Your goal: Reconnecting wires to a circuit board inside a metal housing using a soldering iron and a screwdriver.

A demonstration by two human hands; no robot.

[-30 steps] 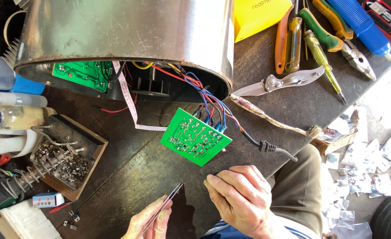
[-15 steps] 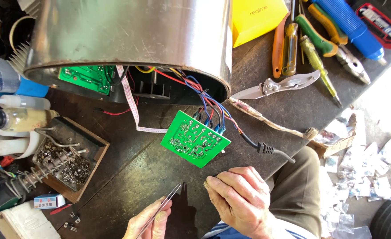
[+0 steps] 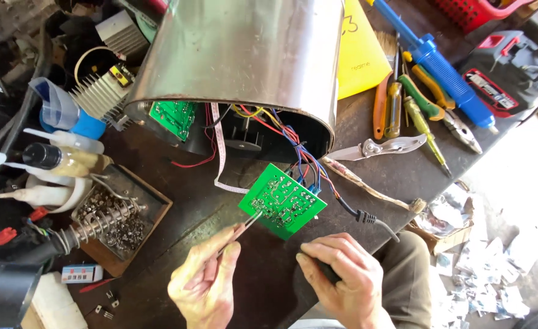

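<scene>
A green circuit board [image 3: 283,200] hangs on coloured wires [image 3: 293,149] out of the open end of a large steel cylinder housing [image 3: 244,55]. My left hand [image 3: 205,283] grips thin metal tweezers [image 3: 239,229], whose tips touch the board's near left edge. My right hand [image 3: 342,277] rests on the dark table just below the board, fingers curled around a dark object that is mostly hidden. A second green board [image 3: 172,117] sits inside the housing.
A soldering iron stand with a coil spring [image 3: 101,219] is at the left, beside glue bottles [image 3: 62,158] and heat sinks [image 3: 101,94]. Pliers and screwdrivers [image 3: 415,103], a folding knife [image 3: 378,147], a blue desoldering pump [image 3: 433,58] and a yellow card [image 3: 357,52] lie at the right.
My left hand has lifted the tweezers up and right until their tips reach the board's edge. The view has shifted; my right hand stays below the board.
</scene>
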